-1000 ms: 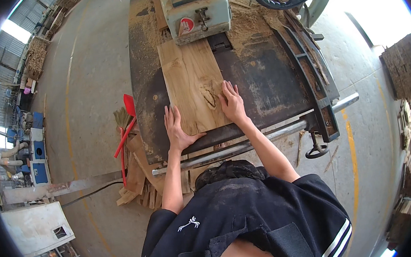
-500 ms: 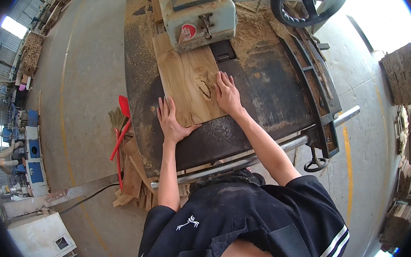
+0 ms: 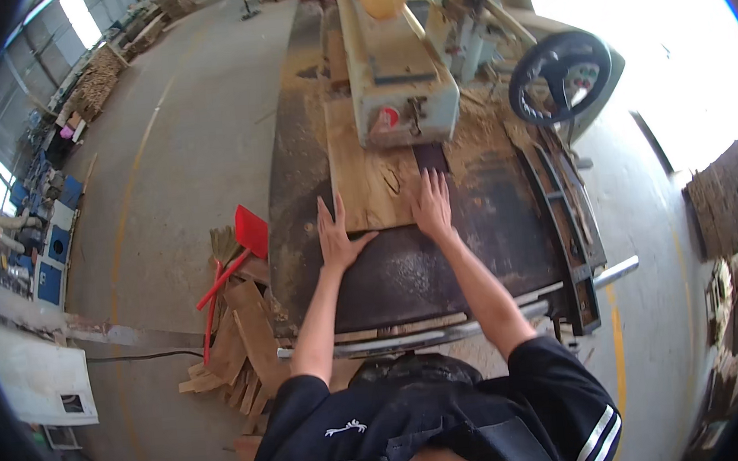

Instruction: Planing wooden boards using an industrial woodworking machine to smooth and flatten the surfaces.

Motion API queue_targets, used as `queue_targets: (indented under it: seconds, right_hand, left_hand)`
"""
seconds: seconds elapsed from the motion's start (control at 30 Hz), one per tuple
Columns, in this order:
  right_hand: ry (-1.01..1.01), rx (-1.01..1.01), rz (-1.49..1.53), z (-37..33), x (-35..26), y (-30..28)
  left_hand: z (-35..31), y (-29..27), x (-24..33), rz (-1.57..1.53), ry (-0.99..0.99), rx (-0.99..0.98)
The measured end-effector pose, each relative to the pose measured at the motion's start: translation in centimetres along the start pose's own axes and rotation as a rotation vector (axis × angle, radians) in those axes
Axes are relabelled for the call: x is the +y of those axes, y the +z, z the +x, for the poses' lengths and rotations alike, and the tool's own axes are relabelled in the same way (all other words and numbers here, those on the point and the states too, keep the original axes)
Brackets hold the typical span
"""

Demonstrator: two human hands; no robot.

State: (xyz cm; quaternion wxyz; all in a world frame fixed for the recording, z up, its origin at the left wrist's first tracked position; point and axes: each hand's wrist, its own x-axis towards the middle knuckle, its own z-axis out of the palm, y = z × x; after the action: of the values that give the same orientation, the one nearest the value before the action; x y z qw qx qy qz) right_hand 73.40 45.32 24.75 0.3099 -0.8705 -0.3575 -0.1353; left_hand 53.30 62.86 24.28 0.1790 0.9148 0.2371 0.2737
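Note:
A wooden board (image 3: 363, 177) with a dark crack near its right edge lies flat on the dark machine table (image 3: 374, 291). Its far part runs under the pale green housing of a woodworking saw (image 3: 405, 111). My left hand (image 3: 338, 240) rests at the board's near left corner, thumb along the near edge and fingers spread forward. At the near right side, my right hand (image 3: 432, 205) lies against the board's edge with its fingers stretched toward the housing. Neither hand wraps round the wood.
A black handwheel (image 3: 560, 77) sits at the far right, above a metal fence rail (image 3: 563, 215). Sawdust (image 3: 491, 125) covers the table by the housing. Left of the table, a red dustpan (image 3: 251, 231) stands over wood offcuts (image 3: 242, 327). A metal bar (image 3: 421, 340) crosses the front.
The board has slid forward, farther under the saw housing, with both hands following it. My view has tilted up, showing more of the machine and the far floor.

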Motion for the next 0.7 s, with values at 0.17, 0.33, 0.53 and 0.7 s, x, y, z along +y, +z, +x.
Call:
queue_targets:
  seconds: [0.17,0.33,0.53,0.7]
  right_hand:
    - [-0.289,-0.077,0.363,-16.2,-5.3,-5.9]
    - [-0.575,-0.536,0.655,-28.8,-6.6,-10.9]
    - [-0.832,-0.442,0.613,-31.8,-5.0,-9.9]
    - [-0.719,-1.159,0.233,-47.4,1.7,-9.2]
  left_hand:
    - [-7.4,-1.9,0.3,-0.046,-0.167,0.172]
    - [-16.0,-3.5,4.1,-0.059,-0.084,0.171]
    - [-32.5,-6.6,10.8,0.182,-0.27,0.423]
    - [-59.6,-6.2,22.1,-0.116,-0.671,0.314]
